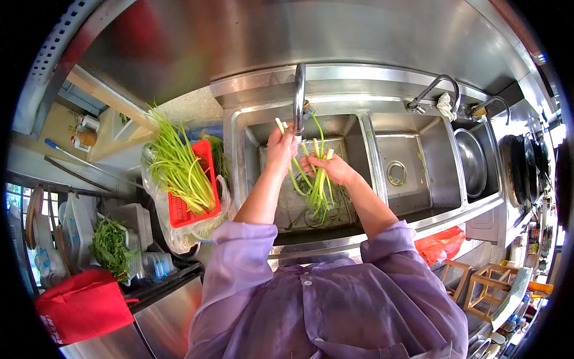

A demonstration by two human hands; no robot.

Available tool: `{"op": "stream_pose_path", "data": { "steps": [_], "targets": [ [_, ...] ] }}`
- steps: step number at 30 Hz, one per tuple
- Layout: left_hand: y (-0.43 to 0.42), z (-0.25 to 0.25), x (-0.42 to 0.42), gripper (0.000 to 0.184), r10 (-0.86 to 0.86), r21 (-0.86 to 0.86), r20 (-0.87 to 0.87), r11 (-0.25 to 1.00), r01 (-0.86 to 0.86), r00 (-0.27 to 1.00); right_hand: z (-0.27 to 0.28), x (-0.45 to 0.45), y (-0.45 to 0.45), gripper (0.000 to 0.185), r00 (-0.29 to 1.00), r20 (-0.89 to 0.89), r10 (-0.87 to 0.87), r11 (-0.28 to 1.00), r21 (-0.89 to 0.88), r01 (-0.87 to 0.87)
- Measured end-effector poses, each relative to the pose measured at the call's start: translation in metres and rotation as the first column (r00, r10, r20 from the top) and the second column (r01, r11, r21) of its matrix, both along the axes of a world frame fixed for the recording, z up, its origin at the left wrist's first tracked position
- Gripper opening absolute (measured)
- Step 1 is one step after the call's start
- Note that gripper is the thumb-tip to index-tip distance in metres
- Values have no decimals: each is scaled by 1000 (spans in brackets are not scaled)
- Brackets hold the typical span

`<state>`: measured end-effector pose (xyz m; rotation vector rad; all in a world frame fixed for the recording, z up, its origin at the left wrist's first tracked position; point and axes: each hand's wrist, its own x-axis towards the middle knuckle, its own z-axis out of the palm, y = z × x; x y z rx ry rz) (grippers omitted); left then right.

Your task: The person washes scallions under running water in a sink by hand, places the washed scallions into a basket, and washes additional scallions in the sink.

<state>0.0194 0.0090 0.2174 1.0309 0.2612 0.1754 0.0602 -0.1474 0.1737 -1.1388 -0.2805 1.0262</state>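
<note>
Over the left sink basin (254, 133), my left hand (280, 152) is closed around a few green stalks whose pale cut ends poke up above the fingers. It is right by the tap (299, 90). To its right my right hand (336, 170) grips a bunch of green stalks (321, 190), pale ends up and thin green parts hanging down into the basin. The exact kind of vegetable is hard to tell; it resembles scallions or thin celery. Loose green bits lie on the basin floor, and my palms are partly hidden.
Left of the sink, a red plastic basket (210, 206) holds long green stalks (179, 164). Leafy greens (110, 246) and a red bag (86, 305) sit farther left. On the right are a second basin (412, 149), a metal bowl (470, 161) and wooden stools (490, 287).
</note>
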Motion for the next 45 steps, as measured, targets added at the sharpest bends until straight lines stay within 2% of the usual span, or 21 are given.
{"op": "stream_pose_path", "data": {
  "steps": [1,3,4,7,9,11,13,15,18,20,25,27,29,31,33,35,36,37,39,40,45],
  "targets": [
    [3,-5,-4,21,2,-1,-2,1000,-2,1000,0,0,1,30,1000,-2,2,1000,-1,-2],
    [8,-12,-12,24,72,336,-165,942,-12,984,1,4,5,30,996,85,15,999,42,-19],
    [-5,-5,-17,25,158,384,-80,916,-117,984,9,2,9,28,995,96,20,999,33,-23],
    [-7,-2,-21,22,-2,272,-39,962,12,999,20,4,19,25,990,138,40,999,22,-43],
    [-8,-3,-17,22,29,252,-42,968,-18,999,25,4,20,21,985,166,42,999,23,-47],
    [-7,-3,-10,21,59,233,-43,971,-47,997,32,3,17,21,997,-15,-82,995,56,83],
    [-5,-11,-2,21,92,410,-100,911,-43,991,19,6,8,24,997,-6,-78,995,70,78],
    [-10,-15,1,24,114,448,-28,890,-89,993,10,6,2,23,1000,24,5,989,144,-8],
    [-11,-10,-5,20,11,279,-41,960,1,999,9,2,8,19,999,38,3,998,56,-5],
    [-18,5,-12,15,52,469,-57,883,-20,997,7,5,13,21,986,150,73,997,-15,-72],
    [-5,7,-16,12,113,478,-161,878,-23,981,30,-10,27,21,967,238,89,989,-140,-56],
    [2,-9,-9,11,263,720,172,624,-304,949,31,-16,32,22,949,210,-237,968,-28,248],
    [10,-21,-8,22,281,763,134,583,-280,950,38,-21,30,23,942,249,-226,965,-72,251],
    [21,-22,-11,27,261,963,39,247,-106,965,44,-26,28,22,907,403,-124,952,-209,223],
    [22,-21,-13,29,221,967,34,239,-88,975,38,-23,24,21,890,447,-95,957,-206,206],
    [21,-19,-12,32,271,868,48,464,-174,961,42,-21,22,19,905,419,-70,952,-243,186],
    [22,-17,-10,35,336,747,-75,643,-171,939,45,-21,21,19,905,418,-75,951,-242,190],
    [22,-15,-10,35,332,748,-75,642,-167,940,48,-20,20,19,916,390,-98,953,-227,199],
    [23,-10,-10,38,209,604,-203,796,-46,957,49,-16,17,18,925,361,-121,955,-211,207],
    [24,-4,-11,41,103,731,-261,670,127,960,45,-13,15,18,916,385,-110,956,-211,203],
    [15,-12,-5,40,-47,826,-186,534,182,981,44,-6,15,25,805,593,17,906,-350,238]
  ]
}}
